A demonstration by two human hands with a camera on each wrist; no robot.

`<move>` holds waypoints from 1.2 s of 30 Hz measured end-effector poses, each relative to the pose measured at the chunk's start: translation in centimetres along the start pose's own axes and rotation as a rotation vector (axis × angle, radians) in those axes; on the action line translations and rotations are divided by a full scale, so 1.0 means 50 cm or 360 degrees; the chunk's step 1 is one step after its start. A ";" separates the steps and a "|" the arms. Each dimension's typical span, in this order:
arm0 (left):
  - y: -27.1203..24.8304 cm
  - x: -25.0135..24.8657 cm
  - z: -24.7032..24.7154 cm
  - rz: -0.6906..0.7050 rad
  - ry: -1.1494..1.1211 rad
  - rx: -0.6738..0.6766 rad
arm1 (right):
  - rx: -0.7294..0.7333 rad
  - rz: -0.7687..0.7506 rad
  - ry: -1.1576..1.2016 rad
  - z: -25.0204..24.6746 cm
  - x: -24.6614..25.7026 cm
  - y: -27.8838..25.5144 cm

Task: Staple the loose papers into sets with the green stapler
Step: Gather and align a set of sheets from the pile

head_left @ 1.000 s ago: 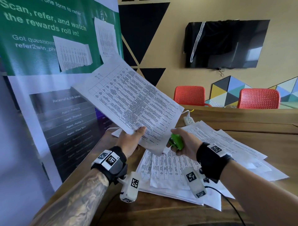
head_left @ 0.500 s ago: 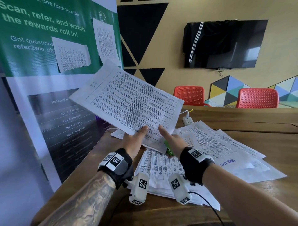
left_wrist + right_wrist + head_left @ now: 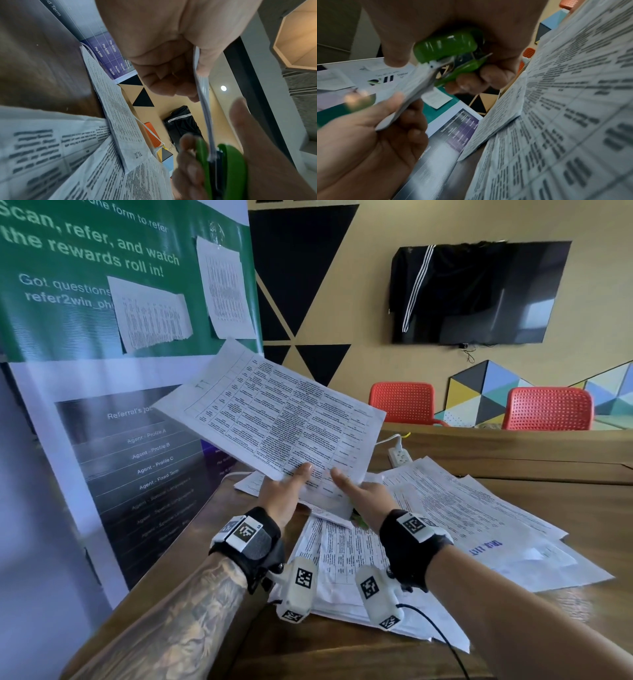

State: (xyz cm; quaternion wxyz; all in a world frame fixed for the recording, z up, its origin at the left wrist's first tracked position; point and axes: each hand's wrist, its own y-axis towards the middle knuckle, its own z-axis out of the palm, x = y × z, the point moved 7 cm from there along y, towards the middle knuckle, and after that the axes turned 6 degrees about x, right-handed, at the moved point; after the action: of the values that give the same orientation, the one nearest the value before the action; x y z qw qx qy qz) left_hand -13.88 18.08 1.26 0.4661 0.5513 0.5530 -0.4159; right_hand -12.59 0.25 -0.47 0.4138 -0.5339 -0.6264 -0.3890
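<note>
Since a second ago, right hand (image 3: 363,496) brought in under the raised set (image 3: 274,419), green stapler (image 3: 447,47) now closed over its near corner. Left hand (image 3: 282,496) pinching the near edge, thumb on top; right hand clenched round the stapler. Set held above the wooden table (image 3: 548,501), over the loose papers (image 3: 462,508). Thin, light, floppy sheets: best gripped close to the corner so the edges stay flush. One stapler, one held set, two hands; loose sheets too overlapped to count.
</note>
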 end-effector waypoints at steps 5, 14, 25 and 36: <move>0.051 0.007 -0.007 -0.0130 -0.0095 -0.0035 | 0.0384 0.0357 0.0058 -0.037 -0.053 0.000; 0.207 0.113 0.008 -0.0446 0.0091 -0.0022 | 0.0227 0.0171 -0.0602 -0.144 -0.104 0.038; 0.202 0.142 0.108 -0.0715 -0.0169 0.0346 | 0.0255 0.0244 -0.0574 -0.172 -0.138 0.035; 0.129 0.089 0.062 -0.0502 0.1117 0.0351 | 0.0031 0.0731 -0.1563 -0.284 -0.155 -0.004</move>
State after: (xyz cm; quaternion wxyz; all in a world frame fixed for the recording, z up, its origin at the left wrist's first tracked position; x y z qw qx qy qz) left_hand -7.07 16.35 -3.38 0.1173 0.6151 0.7085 -0.3255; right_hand -10.63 -15.65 -2.66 0.1517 -0.7722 -0.6169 0.0125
